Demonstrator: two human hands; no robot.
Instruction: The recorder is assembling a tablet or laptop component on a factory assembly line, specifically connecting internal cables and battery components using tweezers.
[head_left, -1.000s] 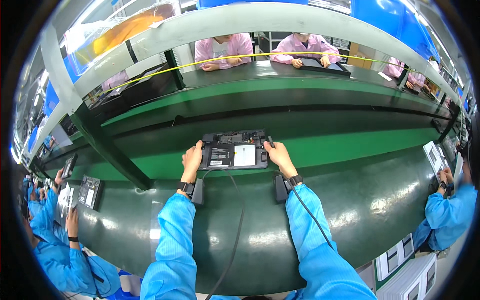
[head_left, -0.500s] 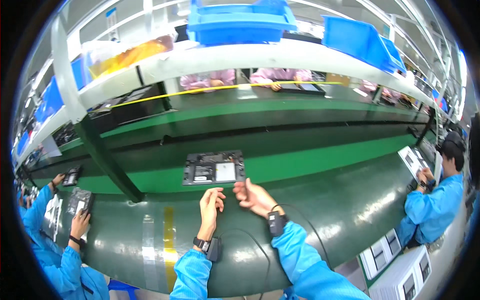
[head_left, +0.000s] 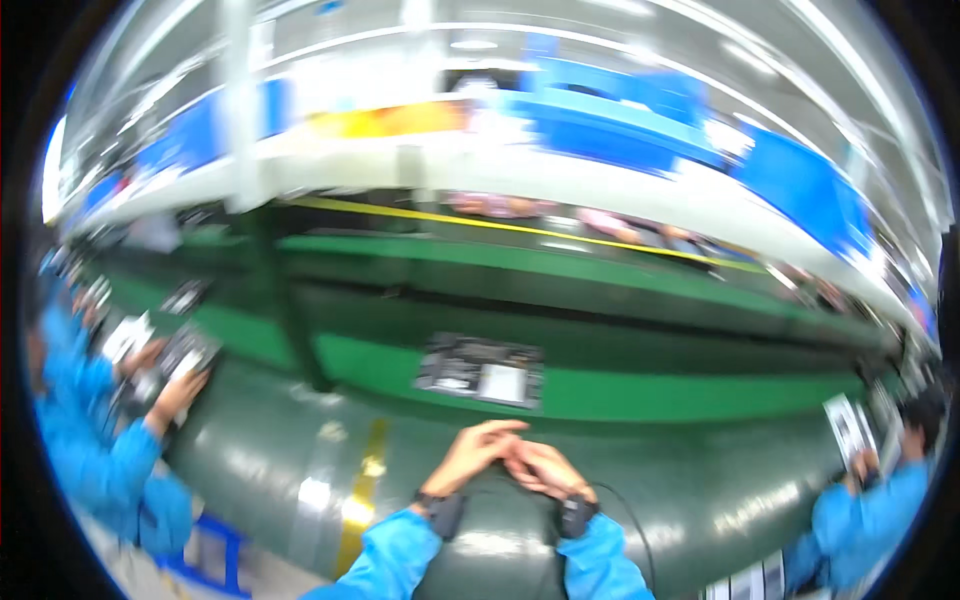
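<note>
My left hand (head_left: 472,455) and my right hand (head_left: 548,468) meet above the green bench, fingertips touching. The fingers of both are bent inward and pressed together; anything between them is hidden by the fingers and the blur. Beyond them lies a flat dark tablet-like device (head_left: 455,360), its inner parts exposed and a white rectangular block (head_left: 502,383) in its right half. Neither hand touches the device. A dark band with a small box sits on each of my wrists, and a black cable runs by the right one.
A dark post (head_left: 290,320) stands at left, below a white shelf (head_left: 400,170) with blue bins (head_left: 610,130). Yellow tape (head_left: 362,500) marks the bench (head_left: 690,490). Co-workers in blue handle a dark device (head_left: 188,352) at left and a white-and-black panel (head_left: 848,428) at right.
The view has swung, so the scene sits farther right and lower. My hands, apart before, have come together at the fingertips. The device remains on the bench.
</note>
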